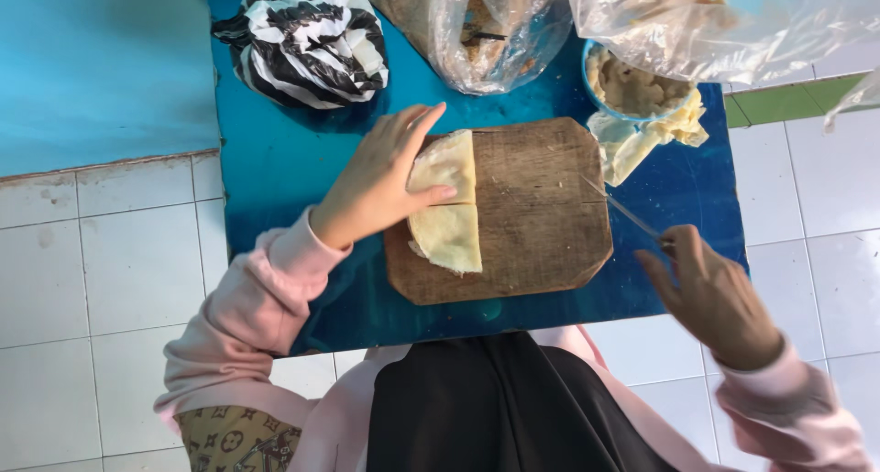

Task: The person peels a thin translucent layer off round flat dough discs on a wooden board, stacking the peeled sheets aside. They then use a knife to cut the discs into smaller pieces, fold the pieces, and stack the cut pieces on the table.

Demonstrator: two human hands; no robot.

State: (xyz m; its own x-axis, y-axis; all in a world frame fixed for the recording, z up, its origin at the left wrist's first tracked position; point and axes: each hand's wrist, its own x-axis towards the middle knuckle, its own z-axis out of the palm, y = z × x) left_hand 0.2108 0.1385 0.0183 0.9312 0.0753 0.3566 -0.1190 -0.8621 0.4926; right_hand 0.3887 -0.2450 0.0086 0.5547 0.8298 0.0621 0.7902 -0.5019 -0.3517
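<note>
Head view, leftmost: our left hand (pixel 380 183) lies flat and open, fingers spread, pressing the pale cut dough sheets (pixel 446 206) stacked at the left end of the wooden cutting board (pixel 536 215) on the blue table (pixel 275 160). Further right, our right hand (pixel 710 293) is closed around a knife (pixel 623 209), blade tip over the board's right edge.

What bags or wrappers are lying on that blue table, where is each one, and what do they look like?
Black-and-white striped plastic bag: far left of the blue table, knotted into a round bundle.
Clear plastic bag: far middle, crumpled, brownish contents showing through.
Large clear plastic bag: far right, partly over a blue bowl of pale food.
No labels, signs or screens show.
</note>
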